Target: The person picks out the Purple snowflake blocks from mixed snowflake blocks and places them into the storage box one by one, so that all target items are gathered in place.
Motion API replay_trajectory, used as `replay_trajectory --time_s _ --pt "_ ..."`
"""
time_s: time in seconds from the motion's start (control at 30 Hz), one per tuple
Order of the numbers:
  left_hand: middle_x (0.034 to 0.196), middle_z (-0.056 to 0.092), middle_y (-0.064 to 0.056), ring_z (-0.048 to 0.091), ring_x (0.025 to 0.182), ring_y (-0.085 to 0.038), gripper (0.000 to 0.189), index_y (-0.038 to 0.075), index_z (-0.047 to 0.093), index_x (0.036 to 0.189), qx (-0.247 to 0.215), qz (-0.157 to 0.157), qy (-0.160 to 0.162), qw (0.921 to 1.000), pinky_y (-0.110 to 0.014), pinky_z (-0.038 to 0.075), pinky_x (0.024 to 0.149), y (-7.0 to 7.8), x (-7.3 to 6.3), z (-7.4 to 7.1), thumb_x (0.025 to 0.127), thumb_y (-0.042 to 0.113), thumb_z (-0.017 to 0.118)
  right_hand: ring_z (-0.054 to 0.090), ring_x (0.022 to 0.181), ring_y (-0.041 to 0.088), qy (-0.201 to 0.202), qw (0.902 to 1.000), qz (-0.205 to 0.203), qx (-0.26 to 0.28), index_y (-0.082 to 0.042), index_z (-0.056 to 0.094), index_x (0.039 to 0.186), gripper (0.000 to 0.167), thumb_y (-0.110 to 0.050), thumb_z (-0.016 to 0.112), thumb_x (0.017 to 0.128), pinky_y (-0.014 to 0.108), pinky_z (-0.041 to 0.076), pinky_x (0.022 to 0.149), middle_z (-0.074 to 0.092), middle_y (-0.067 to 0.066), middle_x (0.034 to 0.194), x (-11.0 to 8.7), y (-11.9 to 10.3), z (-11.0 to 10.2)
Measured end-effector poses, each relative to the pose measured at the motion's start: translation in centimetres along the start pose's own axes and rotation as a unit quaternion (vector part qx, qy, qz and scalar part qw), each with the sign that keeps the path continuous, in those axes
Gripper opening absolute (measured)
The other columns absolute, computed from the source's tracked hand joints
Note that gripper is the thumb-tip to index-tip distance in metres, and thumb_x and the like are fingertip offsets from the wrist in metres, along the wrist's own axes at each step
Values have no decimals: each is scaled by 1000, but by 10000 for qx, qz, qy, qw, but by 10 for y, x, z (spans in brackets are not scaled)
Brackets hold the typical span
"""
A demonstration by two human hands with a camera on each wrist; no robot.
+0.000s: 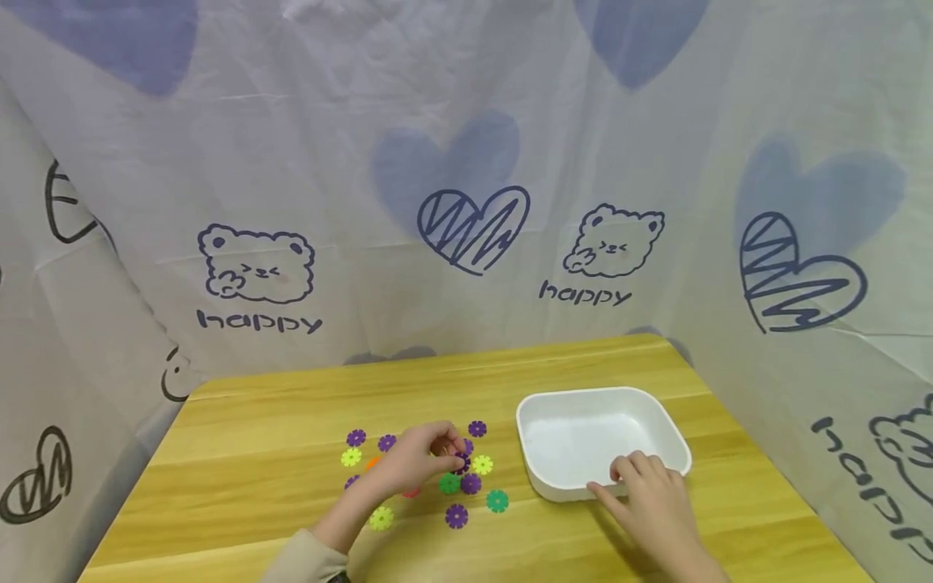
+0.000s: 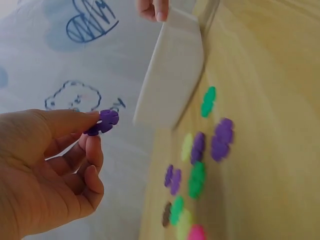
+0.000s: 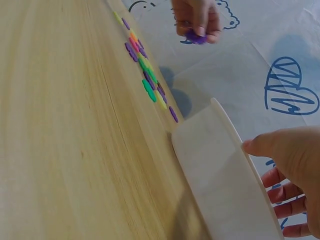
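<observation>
Between thumb and fingertips, my left hand (image 1: 421, 455) pinches a purple snowflake disc (image 2: 106, 121), raised above the table. Beneath and around that hand lie several notched plastic discs, among them a green disc (image 1: 498, 500), a purple disc (image 1: 456, 516) and a yellow disc (image 1: 381, 518). My right hand (image 1: 651, 504) holds the near rim of a white plastic tub (image 1: 535, 461). Its thumb (image 3: 260, 145) is at the outside of the rim, with the fingers over the inner side. In the head view, part of the disc pile is hidden behind the left hand.
The wooden table (image 1: 270, 429) carries the discs left of the tub, close together and some overlapping. A white cloth (image 1: 350, 162) printed with hearts and bears hangs behind the table and along both sides.
</observation>
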State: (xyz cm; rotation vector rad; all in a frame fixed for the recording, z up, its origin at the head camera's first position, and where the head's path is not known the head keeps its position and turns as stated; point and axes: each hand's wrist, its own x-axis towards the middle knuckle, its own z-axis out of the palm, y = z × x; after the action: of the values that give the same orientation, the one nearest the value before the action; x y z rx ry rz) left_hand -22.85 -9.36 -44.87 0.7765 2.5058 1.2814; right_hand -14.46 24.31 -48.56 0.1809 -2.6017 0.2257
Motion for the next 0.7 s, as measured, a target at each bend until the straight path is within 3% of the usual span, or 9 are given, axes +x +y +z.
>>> replay_trajectory --time_s 0.2,0.4,0.57,0.7 --pt "84 62 2 57 74 -10 9 14 64 94 -74 104 -2 9999 -21 50 62 22 29 6 89 18 71 49 77 17 -98 9999 26 10 -19 55 78 35 -45 78 76 41 42 68 50 -6 79 1 -1 -1" --pt "84 63 0 57 74 -10 11 12 65 93 -482 161 38 9987 -21 49 63 38 58 22 86 16 73 50 80 18 -233 9997 22 60 -18 56 80 34 -45 77 78 42 42 71 50 -6 80 2 -1 -1" --pt "87 64 -2 58 74 -12 15 10 66 96 -1203 -92 2 9927 -25 49 67 50 85 41 85 16 74 49 79 17 -285 9996 67 -9 -19 56 80 34 -45 77 78 40 41 70 49 -6 80 2 -1 -1" --pt "87 65 -3 61 74 -13 18 8 66 99 -1712 -404 157 9843 -28 51 70 55 109 61 87 19 73 49 79 17 -345 9993 96 -43 -19 56 80 34 -46 76 78 40 41 70 50 -6 80 2 -1 -3"
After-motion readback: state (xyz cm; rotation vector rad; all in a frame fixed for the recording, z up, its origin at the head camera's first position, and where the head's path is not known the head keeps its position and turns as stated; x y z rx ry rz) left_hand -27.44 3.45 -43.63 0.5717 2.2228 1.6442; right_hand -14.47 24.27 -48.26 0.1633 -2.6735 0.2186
